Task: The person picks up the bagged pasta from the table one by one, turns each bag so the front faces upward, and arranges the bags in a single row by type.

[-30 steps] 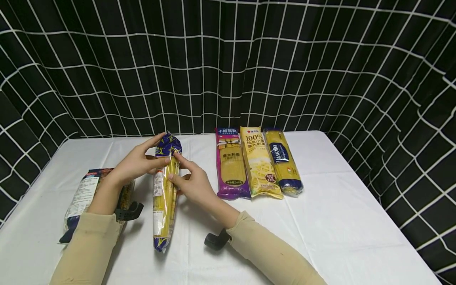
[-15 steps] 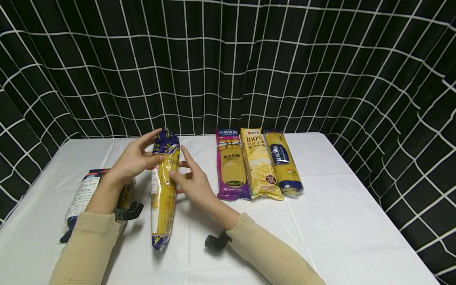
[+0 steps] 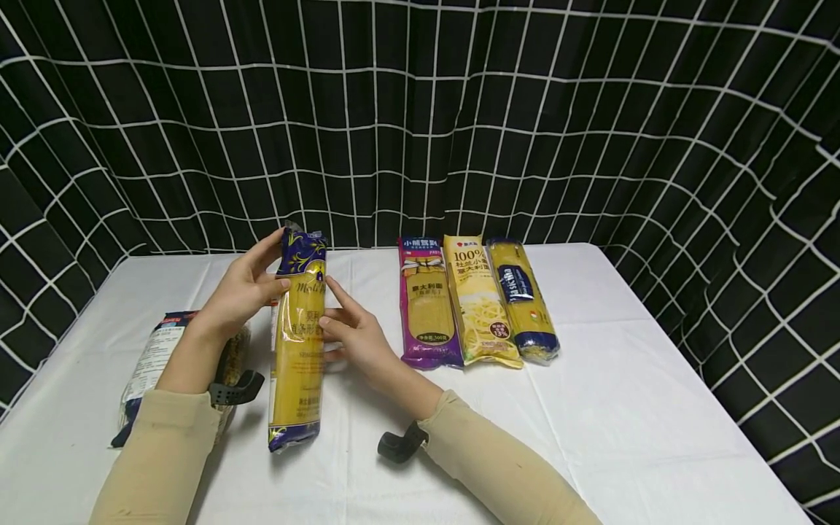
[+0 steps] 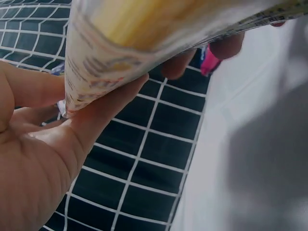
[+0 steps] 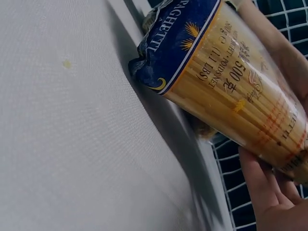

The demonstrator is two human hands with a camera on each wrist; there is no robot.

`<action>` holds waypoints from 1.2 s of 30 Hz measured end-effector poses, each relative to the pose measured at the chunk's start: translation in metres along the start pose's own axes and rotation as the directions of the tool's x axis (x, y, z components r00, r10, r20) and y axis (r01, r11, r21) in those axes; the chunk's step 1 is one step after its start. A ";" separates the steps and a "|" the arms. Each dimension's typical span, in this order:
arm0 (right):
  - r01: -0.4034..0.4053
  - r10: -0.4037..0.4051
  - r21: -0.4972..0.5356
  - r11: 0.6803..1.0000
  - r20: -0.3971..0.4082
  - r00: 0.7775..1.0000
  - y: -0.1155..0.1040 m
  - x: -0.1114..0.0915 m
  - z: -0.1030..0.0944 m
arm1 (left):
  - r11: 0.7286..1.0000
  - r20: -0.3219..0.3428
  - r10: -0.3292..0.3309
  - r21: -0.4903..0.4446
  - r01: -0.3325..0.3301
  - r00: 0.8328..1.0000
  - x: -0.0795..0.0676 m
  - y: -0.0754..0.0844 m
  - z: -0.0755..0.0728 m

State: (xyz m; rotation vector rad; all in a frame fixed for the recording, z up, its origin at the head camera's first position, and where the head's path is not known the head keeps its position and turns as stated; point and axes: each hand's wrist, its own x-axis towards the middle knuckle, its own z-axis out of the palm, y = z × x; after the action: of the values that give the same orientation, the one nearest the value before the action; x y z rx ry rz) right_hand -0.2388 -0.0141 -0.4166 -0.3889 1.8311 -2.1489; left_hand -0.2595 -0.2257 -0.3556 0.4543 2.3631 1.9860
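Note:
A clear pack of spaghetti (image 3: pixel 298 364) with blue printed ends is held up over the left half of the table, its front label facing the head camera. My left hand (image 3: pixel 243 288) grips its upper left side, thumb across the front and fingers behind. On the right edge, my right hand (image 3: pixel 361 339) holds the pack between thumb and fingers. The left wrist view shows the pack's pale printed side (image 4: pixel 103 67) against the left hand (image 4: pixel 43 149). In the right wrist view, the pack's blue end (image 5: pixel 173 43) reads "SPAGHETTI", and fingers of the right hand (image 5: pixel 274 197) lie along its edge.
Another bag (image 3: pixel 151 357) with a white label lies at the left, partly behind the left forearm. Right of the middle lie a purple pasta pack (image 3: pixel 429 306), a yellow pasta pack (image 3: pixel 479 299) and a blue-banded pasta pack (image 3: pixel 525 299), side by side on the white tablecloth (image 3: pixel 590 437).
The spaghetti pack has turned about its length, from its narrow side to its lettered front. It has also shifted slightly left and up, with both hands staying on it.

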 end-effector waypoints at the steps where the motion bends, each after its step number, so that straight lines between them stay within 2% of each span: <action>1: 0.013 -0.013 0.003 1.000 -0.001 1.000 0.000 0.000 0.000 | 1.000 0.008 0.000 -0.009 0.000 1.000 0.000 0.000 0.000; 6: 0.071 -0.071 0.024 0.997 -0.010 0.997 0.004 0.002 -0.003 | 0.999 0.044 -0.020 -0.043 0.022 0.999 0.001 -0.003 0.001; 9: 0.093 -0.092 0.042 0.995 -0.016 0.996 0.004 0.002 -0.005 | 0.999 0.046 -0.036 -0.032 0.038 0.998 0.003 -0.004 0.002; 19: 0.104 -0.100 0.031 0.994 -0.112 0.989 -0.006 0.006 -0.017 | 0.990 0.001 -0.101 0.096 0.101 0.995 0.006 -0.007 0.011; 25: 0.106 -0.107 -0.014 0.994 -0.163 0.981 -0.015 0.012 -0.029 | 0.985 0.036 -0.131 0.117 0.126 0.991 0.008 -0.011 0.021; 30: 0.104 -0.110 -0.043 0.994 -0.194 0.975 -0.026 0.020 -0.044 | 0.980 0.047 -0.163 0.121 0.156 0.986 0.022 -0.013 0.036; 36: 0.080 -0.097 -0.087 0.993 -0.219 0.971 -0.033 0.036 -0.065 | 0.979 -0.023 -0.170 0.108 0.171 0.985 0.047 -0.015 0.055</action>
State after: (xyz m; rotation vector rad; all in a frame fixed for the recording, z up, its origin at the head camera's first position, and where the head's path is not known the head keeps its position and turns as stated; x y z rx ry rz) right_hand -0.2983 0.0361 -0.3938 -0.2587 2.0593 -2.2660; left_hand -0.2966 -0.1639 -0.3724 0.2320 2.4356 1.7999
